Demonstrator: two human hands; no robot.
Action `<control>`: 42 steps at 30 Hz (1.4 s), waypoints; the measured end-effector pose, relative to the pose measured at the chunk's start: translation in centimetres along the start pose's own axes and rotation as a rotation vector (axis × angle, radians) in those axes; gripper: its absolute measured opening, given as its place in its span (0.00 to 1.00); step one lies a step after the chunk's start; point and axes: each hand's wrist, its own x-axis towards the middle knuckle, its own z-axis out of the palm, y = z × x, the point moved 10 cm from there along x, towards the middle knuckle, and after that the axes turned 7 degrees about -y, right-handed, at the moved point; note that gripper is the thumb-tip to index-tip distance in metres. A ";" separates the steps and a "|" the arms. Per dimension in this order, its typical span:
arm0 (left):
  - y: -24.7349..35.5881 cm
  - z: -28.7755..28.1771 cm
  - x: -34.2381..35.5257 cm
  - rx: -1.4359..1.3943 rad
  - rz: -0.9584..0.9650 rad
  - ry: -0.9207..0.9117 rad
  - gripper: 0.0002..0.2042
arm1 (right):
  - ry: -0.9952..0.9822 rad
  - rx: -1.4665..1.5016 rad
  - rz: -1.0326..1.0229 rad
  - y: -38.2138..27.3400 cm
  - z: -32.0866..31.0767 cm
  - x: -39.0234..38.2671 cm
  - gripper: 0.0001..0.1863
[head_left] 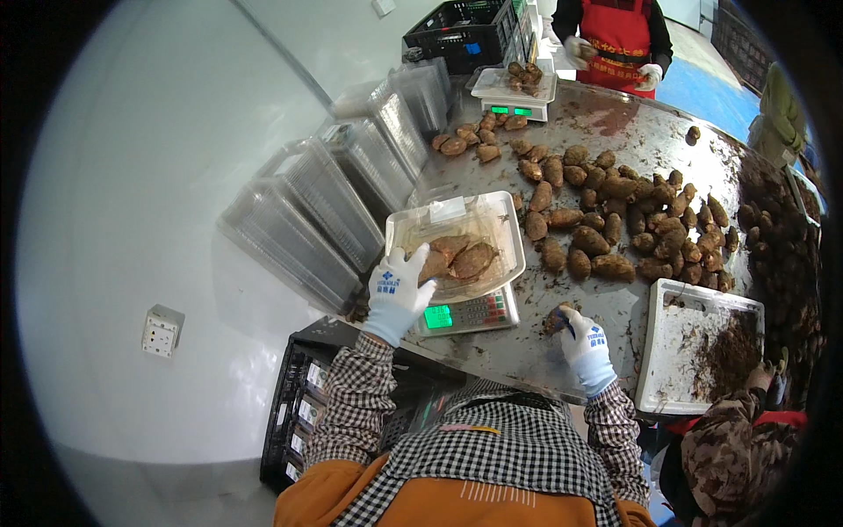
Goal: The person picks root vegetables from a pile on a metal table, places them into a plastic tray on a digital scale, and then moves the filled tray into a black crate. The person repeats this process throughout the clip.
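Note:
A clear plastic tray (pixel 492 230) sits on the pan of a digital scale (pixel 474 312) in front of me, with a few brown taro roots (pixel 474 261) inside. My left hand (pixel 395 294), in a white glove, reaches over the tray's left edge. Its thumb and fingers lie around the leftmost taro root (pixel 433 266). Lower right, at the table's near edge, my gloved right hand (pixel 583 341) grips a small taro root (pixel 556 319) against the metal top, partly hidden by the fingers.
Taro roots (pixel 615 211) are heaped across the metal table (pixel 606 307). Stacked clear trays (pixel 303 211) line the left wall. A white bin (pixel 654 351) with dirt stands at right beside a co-worker's sleeve (pixel 729 448). Across the table, a person in a red apron (pixel 615 44) is near another scale (pixel 518 107).

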 end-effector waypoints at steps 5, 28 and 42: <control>2.4 2.2 2.7 0.387 0.194 -0.348 0.21 | -0.060 -0.010 0.014 -0.6 0.5 1.1 0.15; 3.4 6.4 5.3 -0.143 0.349 -0.415 0.27 | -0.197 0.175 0.115 2.4 0.8 1.1 0.14; -6.2 -4.5 3.5 -0.997 -0.102 0.276 0.17 | -0.282 0.229 0.424 3.6 -0.3 1.6 0.10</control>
